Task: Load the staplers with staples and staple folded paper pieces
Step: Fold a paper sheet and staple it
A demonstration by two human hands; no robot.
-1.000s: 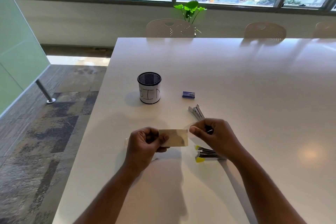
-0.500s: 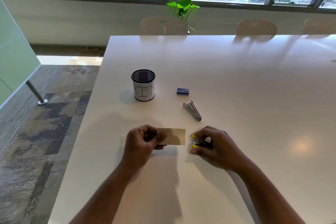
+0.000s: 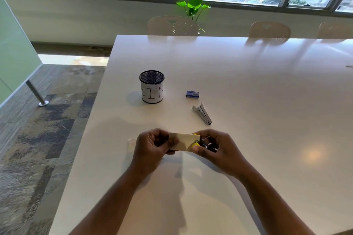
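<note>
our left hand (image 3: 152, 146) pinches the folded paper (image 3: 183, 141), right hand (image 3: 215, 148) grips the yellow stapler (image 3: 200, 144) at its edge; next we squeeze

You have one view only, from a wide-angle camera worn on your head. It looks forward and down across the white tabletop (image 3: 248, 86) from its near edge, toward the far edge and the windows beyond. Your left hand (image 3: 152, 147) and right hand (image 3: 215, 147) sit close below the lens, near the tabletop's left edge. Straight lines bow outward toward the frame's borders.
</note>
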